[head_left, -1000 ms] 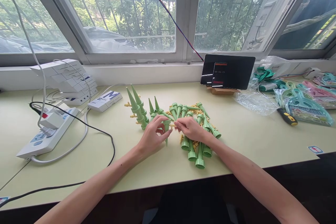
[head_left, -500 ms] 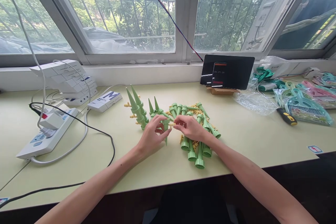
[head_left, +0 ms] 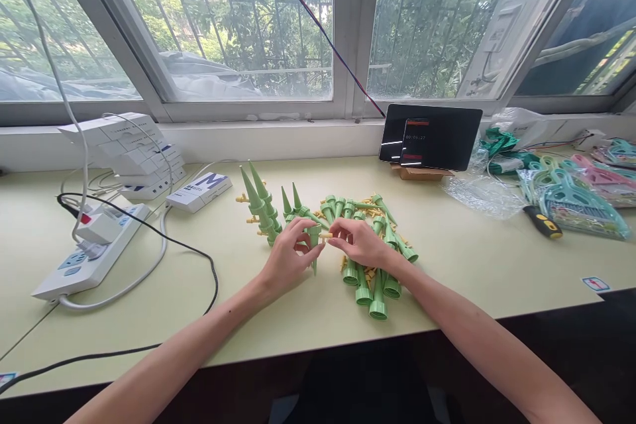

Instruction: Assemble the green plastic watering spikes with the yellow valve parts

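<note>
My left hand (head_left: 288, 255) grips a green plant watering spike (head_left: 314, 236), its tip pointing down. From the right, my right hand (head_left: 360, 240) pinches a small yellow valve (head_left: 325, 235) at the side of that spike; my fingertips partly cover where they meet. Just left of my hands stand stacked green spikes (head_left: 256, 195) with yellow valves sticking out sideways. Beside them are a couple more upright spikes (head_left: 297, 197). Under and around my right forearm lies a pile of loose green spikes (head_left: 377, 301) mixed with yellow valves (head_left: 370, 273).
A power strip (head_left: 94, 255) with cables lies at left, near stacked white boxes (head_left: 129, 149) and one flat box (head_left: 199, 192). A tablet with a phone (head_left: 430, 136) leans at the back. Rightward are a yellow-black tool handle (head_left: 544, 220) and bagged brushes (head_left: 581, 202).
Almost nothing differs. Both hands keep the same hold on the spike and valve, and the phone's timer has advanced by one second.
</note>
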Demonstrator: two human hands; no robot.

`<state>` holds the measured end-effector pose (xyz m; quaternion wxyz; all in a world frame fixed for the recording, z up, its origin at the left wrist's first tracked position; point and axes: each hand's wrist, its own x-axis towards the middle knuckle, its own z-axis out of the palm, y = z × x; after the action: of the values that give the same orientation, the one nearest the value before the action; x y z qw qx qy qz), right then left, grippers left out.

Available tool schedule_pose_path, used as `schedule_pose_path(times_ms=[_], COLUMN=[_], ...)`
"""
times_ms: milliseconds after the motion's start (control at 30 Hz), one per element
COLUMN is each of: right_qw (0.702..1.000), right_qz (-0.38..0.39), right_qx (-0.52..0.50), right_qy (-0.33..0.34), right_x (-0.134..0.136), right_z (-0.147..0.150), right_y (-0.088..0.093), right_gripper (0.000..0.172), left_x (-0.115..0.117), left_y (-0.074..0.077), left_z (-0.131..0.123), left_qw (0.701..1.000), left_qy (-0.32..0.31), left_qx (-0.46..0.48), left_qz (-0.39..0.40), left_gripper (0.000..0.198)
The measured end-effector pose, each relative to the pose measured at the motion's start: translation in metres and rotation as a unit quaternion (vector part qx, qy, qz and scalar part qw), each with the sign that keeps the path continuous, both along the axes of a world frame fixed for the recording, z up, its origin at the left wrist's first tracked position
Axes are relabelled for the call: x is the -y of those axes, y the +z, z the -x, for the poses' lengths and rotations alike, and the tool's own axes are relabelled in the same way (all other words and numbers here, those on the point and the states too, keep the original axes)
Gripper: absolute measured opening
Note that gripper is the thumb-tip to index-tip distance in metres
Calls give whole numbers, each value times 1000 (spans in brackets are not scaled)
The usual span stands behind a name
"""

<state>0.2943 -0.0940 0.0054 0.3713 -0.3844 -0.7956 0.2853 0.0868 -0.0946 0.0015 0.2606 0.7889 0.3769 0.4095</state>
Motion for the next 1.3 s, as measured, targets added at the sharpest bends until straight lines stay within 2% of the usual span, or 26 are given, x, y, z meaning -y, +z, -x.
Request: schedule_pose_path(times_ms=[100, 367, 433, 533, 667, 1033, 1200, 1300], right_qw=[1000, 999, 1000, 1000, 1000, 999, 1000, 1000], right_qz=[-10, -10, -9, -1, -5, -12, -1, 0], right_qx=[3, -2, -3, -11, -17, -7, -17, -15], right_qy=[7, 36, 24, 8, 4, 33, 15, 12], right_x=[-1, -2, -1, 0, 1, 0, 0, 0], right_z=[0, 0, 0, 0, 0, 1, 1, 1], right_y=[-1, -2, -1, 1, 1, 0, 1, 0], right_gripper=[16, 36, 30, 14, 10, 34, 12, 9], left_x=[0, -1, -1, -1, -1, 0, 0, 0], left_y=[-1, -2, -2, -1, -2, -2, -1, 0], left_z=[0, 1, 1, 1, 1, 1, 1, 0], left_qw=[1000, 1000, 1000, 1000, 1000, 999, 1000, 1000], left_qy=[-5, -19, -16, -12, -14, -25, -18, -15], left_qx=[0, 4, 6, 10, 10, 9, 9, 7], left_qz=[-3, -14, -11, -8, -12, -19, -15, -17], left_gripper=[26, 27, 27, 27, 26, 26, 26, 26])
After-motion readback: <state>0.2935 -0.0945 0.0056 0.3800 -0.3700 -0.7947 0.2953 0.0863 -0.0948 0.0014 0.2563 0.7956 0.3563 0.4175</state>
